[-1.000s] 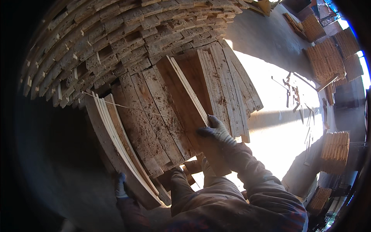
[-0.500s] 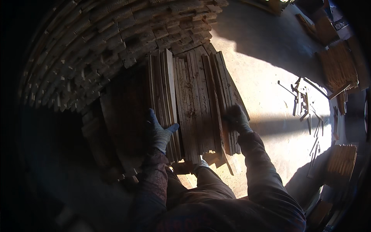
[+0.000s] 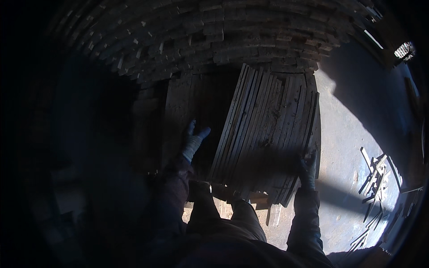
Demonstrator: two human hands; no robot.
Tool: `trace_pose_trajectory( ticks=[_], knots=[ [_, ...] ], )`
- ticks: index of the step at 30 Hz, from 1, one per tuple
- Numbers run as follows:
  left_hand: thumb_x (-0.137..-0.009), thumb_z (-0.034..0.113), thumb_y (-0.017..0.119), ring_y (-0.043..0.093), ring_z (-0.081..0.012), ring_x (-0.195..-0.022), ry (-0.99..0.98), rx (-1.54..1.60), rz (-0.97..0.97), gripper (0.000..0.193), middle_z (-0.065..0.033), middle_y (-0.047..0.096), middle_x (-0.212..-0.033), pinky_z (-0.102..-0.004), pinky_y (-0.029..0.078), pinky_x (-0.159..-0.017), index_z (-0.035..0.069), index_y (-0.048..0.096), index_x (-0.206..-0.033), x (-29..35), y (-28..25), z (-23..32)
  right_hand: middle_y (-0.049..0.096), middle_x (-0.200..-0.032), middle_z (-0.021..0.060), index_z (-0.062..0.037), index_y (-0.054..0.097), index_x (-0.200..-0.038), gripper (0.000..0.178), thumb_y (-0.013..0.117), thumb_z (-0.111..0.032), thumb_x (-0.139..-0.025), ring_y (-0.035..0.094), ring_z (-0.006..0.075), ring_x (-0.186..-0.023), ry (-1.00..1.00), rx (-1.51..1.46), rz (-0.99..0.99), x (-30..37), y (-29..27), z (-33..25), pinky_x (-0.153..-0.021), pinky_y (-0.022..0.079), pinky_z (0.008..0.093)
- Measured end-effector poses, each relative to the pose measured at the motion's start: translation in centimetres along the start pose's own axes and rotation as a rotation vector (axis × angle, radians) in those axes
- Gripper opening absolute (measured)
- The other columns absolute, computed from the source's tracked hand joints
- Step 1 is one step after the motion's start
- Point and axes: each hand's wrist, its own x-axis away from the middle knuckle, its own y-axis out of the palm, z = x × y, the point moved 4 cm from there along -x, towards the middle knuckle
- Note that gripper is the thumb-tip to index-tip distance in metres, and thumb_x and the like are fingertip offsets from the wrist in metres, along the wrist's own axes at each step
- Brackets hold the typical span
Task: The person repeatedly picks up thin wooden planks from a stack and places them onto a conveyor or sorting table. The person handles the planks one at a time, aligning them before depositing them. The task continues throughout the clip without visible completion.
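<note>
A row of long, narrow wooden strips (image 3: 257, 120) lies side by side in front of me, slanting a little to the right at its far end. My left hand (image 3: 193, 142), in a pale glove with bluish fingertips, is held apart from the row's left side. Its thumb and fingers are spread, and it holds nothing. At the near right edge of the row is my right hand (image 3: 307, 169), also gloved, with fingers stretched along the outer strips. Deep shade blurs its exact contact. Wider boards (image 3: 176, 105) lie under and left of the strips.
A tall stack of timber (image 3: 214, 33) curves across the far side. Scrap sticks (image 3: 375, 183) lie scattered on the sunlit floor (image 3: 335, 129) at right. Dark shade covers the left side. My legs (image 3: 243, 219) stand close to the near ends of the strips.
My left hand has come off the strips and is now apart from them. The strips now sit closer together and slant right. The view has turned, and the scene looks darker.
</note>
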Motion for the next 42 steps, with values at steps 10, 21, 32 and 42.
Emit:
trace_pose_trajectory(
  ticks=[10, 21, 32, 42],
  knots=[
    [-0.097, 0.02, 0.063, 0.057, -0.0282, -0.117, 0.094, 0.451, 0.098, 0.044, -0.012, 0.061, -0.125, -0.0426, 0.048, -0.103, 0.0, 0.056, -0.135, -8.9, -16.6, -20.3, 0.05, -0.137, 0.0183, -0.0072, 0.031, -0.155, 0.079, 0.075, -0.021, -0.091, 0.049, 0.0248, -0.122, -0.073, 0.077, 0.102, 4.9, 2.0, -2.8, -0.099, 0.045, 0.0358],
    [-0.094, 0.04, 0.068, 0.062, -0.0223, -0.115, -0.127, 1.136, -0.612, 0.05, -0.0129, 0.066, -0.124, -0.0348, 0.051, -0.099, 0.004, 0.065, -0.127, -8.3, -12.0, -21.6, 0.052, -0.139, 0.0237, -0.0064, 0.041, -0.15, 0.076, 0.08, -0.025, -0.087, 0.051, 0.0357, -0.129, -0.168, 0.139, 0.148, 9.9, 12.6, -9.0, -0.106, 0.043, 0.0451],
    [-0.083, 0.014, 0.079, 0.059, -0.023, -0.114, 0.195, 0.296, -0.148, 0.074, -0.0125, 0.059, -0.128, -0.0381, 0.051, -0.098, -0.002, 0.039, -0.144, 2.9, -6.3, -2.9, 0.048, -0.144, 0.0287, 0.0037, 0.041, -0.146, 0.085, 0.075, -0.045, -0.086, 0.048, 0.04, -0.133, 0.082, 0.272, 0.359, 3.9, 0.8, -0.2, -0.108, 0.042, 0.0428],
    [-0.077, 0.033, 0.088, 0.06, -0.0271, -0.113, -0.005, 0.175, -0.258, 0.105, -0.0173, 0.056, -0.133, -0.0395, 0.053, -0.097, 0.001, 0.026, -0.155, -0.5, 4.1, -3.9, 0.063, -0.128, 0.0228, 0.003, 0.053, -0.136, 0.065, 0.063, -0.047, -0.096, 0.06, 0.0286, -0.119, 0.109, -0.01, 0.423, -0.5, -0.9, 4.5, -0.1, 0.047, 0.0385]
  ],
)
